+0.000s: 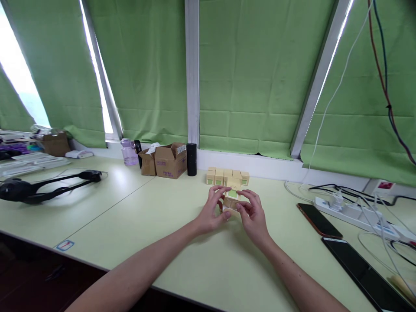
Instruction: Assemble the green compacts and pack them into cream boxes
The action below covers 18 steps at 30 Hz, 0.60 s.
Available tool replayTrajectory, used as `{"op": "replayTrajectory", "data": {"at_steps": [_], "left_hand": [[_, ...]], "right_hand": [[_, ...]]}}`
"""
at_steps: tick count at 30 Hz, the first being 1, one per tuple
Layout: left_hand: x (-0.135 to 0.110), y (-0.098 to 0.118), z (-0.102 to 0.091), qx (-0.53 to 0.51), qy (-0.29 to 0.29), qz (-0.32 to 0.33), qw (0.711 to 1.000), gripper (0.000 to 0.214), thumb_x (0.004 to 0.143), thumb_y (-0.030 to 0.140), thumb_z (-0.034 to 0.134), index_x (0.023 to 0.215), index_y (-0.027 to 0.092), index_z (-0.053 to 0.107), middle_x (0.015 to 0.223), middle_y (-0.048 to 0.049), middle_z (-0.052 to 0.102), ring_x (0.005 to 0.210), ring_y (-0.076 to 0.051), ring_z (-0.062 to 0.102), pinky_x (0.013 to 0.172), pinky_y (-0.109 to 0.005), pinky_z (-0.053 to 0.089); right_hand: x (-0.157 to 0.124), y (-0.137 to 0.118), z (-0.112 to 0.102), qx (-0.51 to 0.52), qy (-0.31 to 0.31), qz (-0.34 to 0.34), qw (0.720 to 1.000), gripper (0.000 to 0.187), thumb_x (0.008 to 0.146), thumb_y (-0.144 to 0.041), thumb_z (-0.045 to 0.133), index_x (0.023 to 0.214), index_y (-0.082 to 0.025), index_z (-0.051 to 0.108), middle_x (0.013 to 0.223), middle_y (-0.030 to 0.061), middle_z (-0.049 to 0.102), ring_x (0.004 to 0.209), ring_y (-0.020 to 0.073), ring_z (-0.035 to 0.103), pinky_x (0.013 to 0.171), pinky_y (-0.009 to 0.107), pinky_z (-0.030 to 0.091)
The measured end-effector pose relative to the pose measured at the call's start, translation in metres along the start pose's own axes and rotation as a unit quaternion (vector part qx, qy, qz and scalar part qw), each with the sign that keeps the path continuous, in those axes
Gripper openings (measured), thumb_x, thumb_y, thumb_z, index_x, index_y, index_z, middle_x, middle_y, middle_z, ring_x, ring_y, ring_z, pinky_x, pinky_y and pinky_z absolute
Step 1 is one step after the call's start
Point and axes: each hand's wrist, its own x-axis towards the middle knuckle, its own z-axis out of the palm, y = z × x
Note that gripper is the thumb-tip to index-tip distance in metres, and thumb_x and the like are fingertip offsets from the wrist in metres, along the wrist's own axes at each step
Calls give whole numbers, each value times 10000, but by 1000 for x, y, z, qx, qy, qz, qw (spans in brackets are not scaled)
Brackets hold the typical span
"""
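Note:
Between my two hands is a small tan cardboard box [232, 201] with a green and white label on it. My left hand [212, 210] grips its left side, fingers over the upper edge and thumb low at the front. On the opposite side my right hand [252, 212] holds it in the same way, thumb at the lower front. A pale flap shows at the lower front, between the thumbs. Just behind, a group of similar small tan boxes [219, 177] stands in a row near the wall.
Left of the row stand a black cylinder [191, 159] and an opened brown carton [171, 161]. A purple bottle [129, 152] is farther left, and a black headset-like device [48, 187] lies nearer. On the right are a phone [319, 220], a dark tablet-like device [360, 264] and a power strip [354, 214] with tangled cables.

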Motion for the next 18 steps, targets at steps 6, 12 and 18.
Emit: {"op": "replayTrajectory", "data": {"at_steps": [6,12,18], "left_hand": [[1,1,0,-22,19,-10,1000,581,935,575,622,1422,286,493,1359,-119,372,1149,-250,513,932,-387,507],[1,-1,0,-50,34,-20,998,502,950,528,625,1381,293,518,1353,-109,399,1119,-228,528,959,-372,508],[2,-3,0,-67,45,-22,996,484,945,519,635,1358,289,535,1365,-109,421,1091,-222,554,959,-370,514]], "right_hand": [[-2,-4,1,11,-10,-3,1000,335,976,-437,612,1288,-316,626,1434,106,431,915,182,716,916,436,630],[-4,-4,-1,26,-27,-20,999,342,981,-447,605,1303,-331,626,1437,101,425,973,200,707,961,455,612],[-4,-3,-1,30,-37,-28,998,352,979,-445,608,1311,-329,622,1445,97,408,992,206,701,968,465,606]]}}
